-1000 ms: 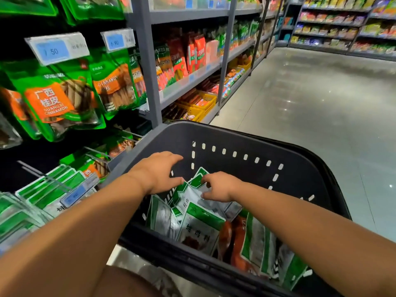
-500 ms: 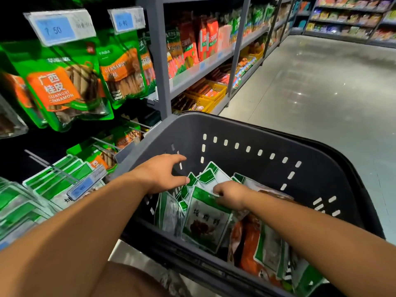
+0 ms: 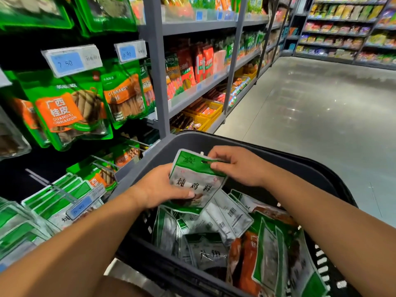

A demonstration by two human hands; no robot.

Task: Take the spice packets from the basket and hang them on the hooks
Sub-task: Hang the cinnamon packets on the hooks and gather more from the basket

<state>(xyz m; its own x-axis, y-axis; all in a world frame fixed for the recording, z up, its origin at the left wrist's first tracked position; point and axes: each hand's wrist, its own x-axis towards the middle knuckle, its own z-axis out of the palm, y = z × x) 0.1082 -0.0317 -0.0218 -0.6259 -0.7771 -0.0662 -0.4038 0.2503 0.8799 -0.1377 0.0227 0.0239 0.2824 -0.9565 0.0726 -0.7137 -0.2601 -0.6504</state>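
We stand in a shop aisle, with open floor point(image 3: 310, 125) to our right and a rack of hooks point(image 3: 55, 187) close on our left. A dark basket point(image 3: 300, 174) sits before us, holding a loose heap of spice packets point(image 3: 214, 232). Half a second ago both hands were down in that heap. Now one green-and-white packet point(image 3: 197, 179) is lifted clear above it, so hanging looks next. Our left hand point(image 3: 158, 187) grips its lower part, thumb across the front. Our right hand point(image 3: 237, 166) pinches the top corner beside the hang slot point(image 3: 206, 161). The basket's left rim lies between packet and hooks.
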